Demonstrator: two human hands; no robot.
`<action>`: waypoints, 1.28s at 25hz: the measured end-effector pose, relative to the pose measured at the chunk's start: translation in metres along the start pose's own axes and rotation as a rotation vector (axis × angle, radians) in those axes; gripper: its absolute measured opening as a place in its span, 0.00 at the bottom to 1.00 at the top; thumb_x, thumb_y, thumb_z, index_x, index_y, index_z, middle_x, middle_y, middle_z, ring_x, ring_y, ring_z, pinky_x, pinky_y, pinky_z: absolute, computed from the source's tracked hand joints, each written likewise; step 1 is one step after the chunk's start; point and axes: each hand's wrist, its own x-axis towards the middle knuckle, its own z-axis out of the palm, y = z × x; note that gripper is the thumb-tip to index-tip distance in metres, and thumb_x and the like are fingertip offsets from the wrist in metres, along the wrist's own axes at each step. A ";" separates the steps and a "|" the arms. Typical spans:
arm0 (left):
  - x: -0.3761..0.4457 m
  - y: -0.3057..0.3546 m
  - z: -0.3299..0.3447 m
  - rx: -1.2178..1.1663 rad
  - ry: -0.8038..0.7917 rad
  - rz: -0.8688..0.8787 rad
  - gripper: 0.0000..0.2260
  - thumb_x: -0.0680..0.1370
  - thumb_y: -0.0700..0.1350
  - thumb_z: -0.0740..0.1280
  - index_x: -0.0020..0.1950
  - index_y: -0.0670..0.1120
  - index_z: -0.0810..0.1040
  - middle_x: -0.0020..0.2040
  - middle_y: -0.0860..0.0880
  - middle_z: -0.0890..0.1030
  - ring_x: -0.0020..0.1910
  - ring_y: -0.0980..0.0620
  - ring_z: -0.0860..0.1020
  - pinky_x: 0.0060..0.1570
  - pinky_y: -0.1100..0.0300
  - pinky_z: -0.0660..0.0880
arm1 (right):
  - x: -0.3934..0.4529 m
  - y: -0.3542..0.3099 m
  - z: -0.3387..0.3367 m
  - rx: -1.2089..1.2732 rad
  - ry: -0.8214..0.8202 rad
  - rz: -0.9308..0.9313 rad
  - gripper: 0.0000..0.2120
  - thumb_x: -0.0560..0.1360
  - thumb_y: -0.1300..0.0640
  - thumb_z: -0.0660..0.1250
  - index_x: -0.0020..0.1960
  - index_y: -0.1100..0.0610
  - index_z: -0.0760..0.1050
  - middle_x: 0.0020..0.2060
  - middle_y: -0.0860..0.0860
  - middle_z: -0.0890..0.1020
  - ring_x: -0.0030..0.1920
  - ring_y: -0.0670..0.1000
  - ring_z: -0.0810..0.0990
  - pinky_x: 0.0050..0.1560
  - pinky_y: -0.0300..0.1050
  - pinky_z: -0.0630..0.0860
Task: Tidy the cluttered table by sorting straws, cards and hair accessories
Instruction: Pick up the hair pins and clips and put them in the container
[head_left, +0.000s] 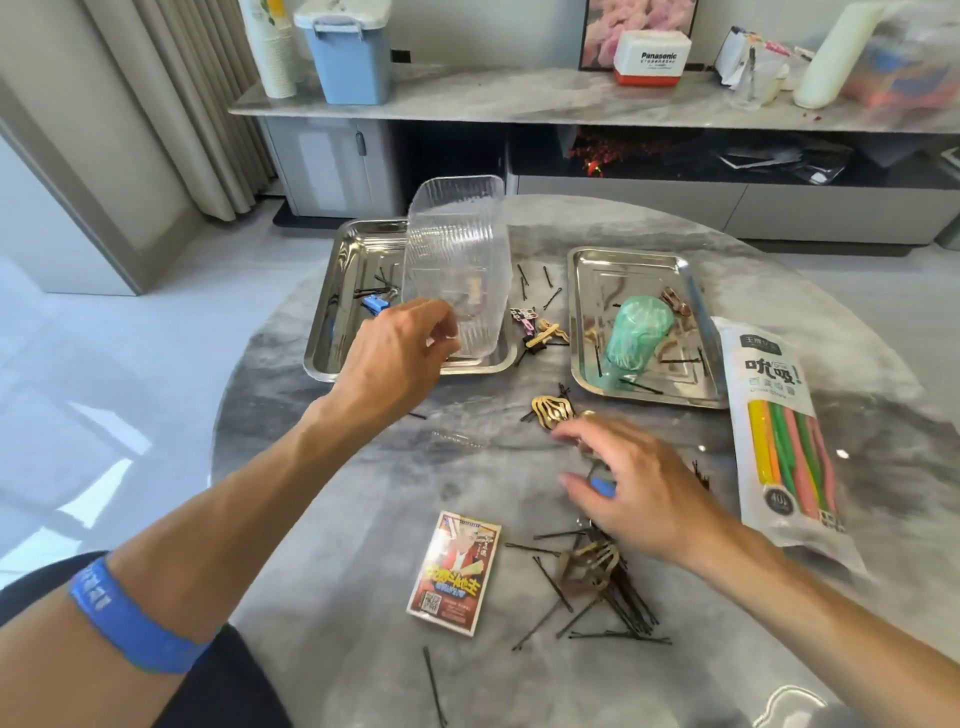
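Head view: we are midway through sorting, both hands out over the marble table (332, 519).

Our left hand (395, 358) grips the lower edge of a clear ribbed container (457, 260) tipped up over the steel tray (337, 291) at centre left; it could slip and scatter the pins there. Our right hand (639, 493), blurred at centre right, has curled fingers around something small and blue; whether it holds it, we cannot tell. Bobby pins (608, 597), card pack (454, 571) and straw packet (784, 441) lie loose.

My left hand (400, 353) grips a clear ribbed plastic box (457, 270) over a shiny steel tray (332, 291); the marble-look table (363, 519) gleams glossy and smooth.
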 end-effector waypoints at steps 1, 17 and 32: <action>-0.006 0.004 -0.007 -0.008 -0.022 0.019 0.05 0.76 0.43 0.73 0.44 0.45 0.78 0.39 0.55 0.79 0.35 0.52 0.76 0.35 0.57 0.73 | -0.003 -0.011 0.008 -0.053 -0.113 -0.133 0.22 0.74 0.52 0.69 0.67 0.49 0.72 0.63 0.44 0.77 0.63 0.47 0.76 0.63 0.50 0.75; -0.062 0.032 -0.035 -0.081 -0.169 0.073 0.04 0.73 0.44 0.76 0.42 0.48 0.81 0.34 0.60 0.77 0.30 0.57 0.76 0.31 0.62 0.73 | -0.004 0.037 -0.053 -0.271 0.070 0.495 0.30 0.66 0.35 0.73 0.59 0.50 0.69 0.50 0.45 0.73 0.44 0.45 0.74 0.35 0.37 0.67; -0.089 0.040 -0.027 0.176 -0.599 0.099 0.07 0.78 0.52 0.69 0.53 0.54 0.83 0.49 0.58 0.85 0.49 0.55 0.81 0.49 0.57 0.77 | -0.012 0.063 -0.028 -0.349 0.006 0.385 0.12 0.78 0.46 0.66 0.54 0.52 0.74 0.49 0.46 0.79 0.49 0.49 0.78 0.49 0.46 0.74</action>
